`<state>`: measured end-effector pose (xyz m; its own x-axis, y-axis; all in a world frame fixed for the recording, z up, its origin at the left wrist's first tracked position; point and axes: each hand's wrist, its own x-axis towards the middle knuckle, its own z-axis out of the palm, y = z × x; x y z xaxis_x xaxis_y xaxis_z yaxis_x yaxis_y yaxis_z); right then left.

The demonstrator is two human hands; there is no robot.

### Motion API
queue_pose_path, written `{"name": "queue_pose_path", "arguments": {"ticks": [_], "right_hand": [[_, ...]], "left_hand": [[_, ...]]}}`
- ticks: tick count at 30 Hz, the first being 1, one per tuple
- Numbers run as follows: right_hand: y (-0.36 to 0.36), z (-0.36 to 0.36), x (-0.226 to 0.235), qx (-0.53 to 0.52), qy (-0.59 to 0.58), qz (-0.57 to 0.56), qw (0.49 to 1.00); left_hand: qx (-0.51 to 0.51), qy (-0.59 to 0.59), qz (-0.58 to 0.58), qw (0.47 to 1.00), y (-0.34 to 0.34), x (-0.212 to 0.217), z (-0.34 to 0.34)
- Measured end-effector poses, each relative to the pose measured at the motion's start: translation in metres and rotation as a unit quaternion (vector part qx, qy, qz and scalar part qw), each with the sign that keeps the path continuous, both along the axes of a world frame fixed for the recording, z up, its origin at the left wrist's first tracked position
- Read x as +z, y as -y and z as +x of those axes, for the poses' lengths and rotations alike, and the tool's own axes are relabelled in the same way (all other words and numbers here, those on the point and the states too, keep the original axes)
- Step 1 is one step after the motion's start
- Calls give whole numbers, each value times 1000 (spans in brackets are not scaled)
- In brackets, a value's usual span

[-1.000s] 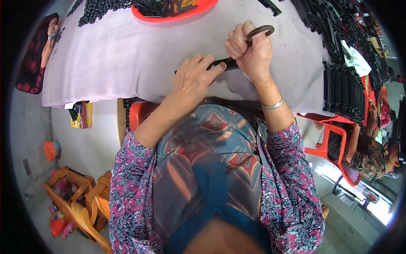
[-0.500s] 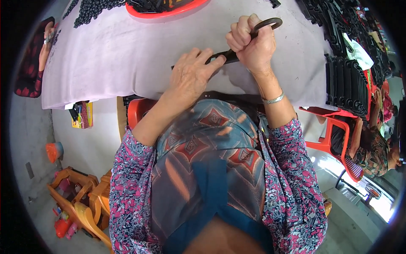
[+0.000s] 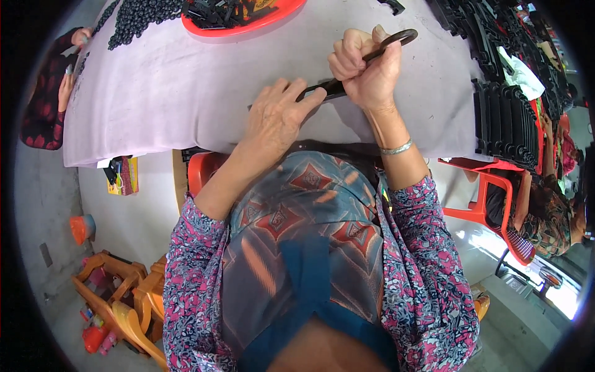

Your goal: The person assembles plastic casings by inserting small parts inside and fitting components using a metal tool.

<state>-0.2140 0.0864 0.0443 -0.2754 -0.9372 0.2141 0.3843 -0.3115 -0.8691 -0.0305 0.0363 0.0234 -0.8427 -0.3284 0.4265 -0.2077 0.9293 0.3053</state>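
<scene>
My right hand is clenched around a long black curved plastic part whose looped end sticks out past my fist, above a table covered in pale lilac cloth. My left hand rests flat near the table's front edge, its fingertips pressing on the lower end of the same black part. A silver bracelet circles my right wrist.
A red tray of black pieces sits at the far edge, beside a heap of small black parts. Stacks of black curved parts line the right. Another person's sleeve is at the left, another seated person and a red chair at the right.
Both hands have shifted slightly toward the far side of the table with the black part. The grip stays the same.
</scene>
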Motion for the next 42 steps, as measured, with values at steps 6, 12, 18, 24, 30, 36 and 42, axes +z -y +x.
{"name": "queue_pose_path", "arguments": {"ticks": [6,12,18,24,30,36,42], "right_hand": [[-3,-8,-7,37,70,-37,996],[-4,-10,-11,38,93,-34,994],[-5,-15,-8,44,111,-36,992],[-5,-14,-4,28,127,-26,991],[-4,-14,-6,33,119,-22,992],[-5,-12,-5,39,108,-24,993],[-5,-13,-5,45,86,-24,995]], "left_hand": [[1,-4,-15,1000,1,-6,0],[2,-11,-15,1000,2,-5,-2],[14,-23,-14,1000,1,-7,-2],[13,-6,15,1000,0,-4,-3],[6,-8,12,1000,1,-3,-1],[10,-4,11,1000,1,-5,-2],[7,-7,-17,1000,1,-8,-3]]}}
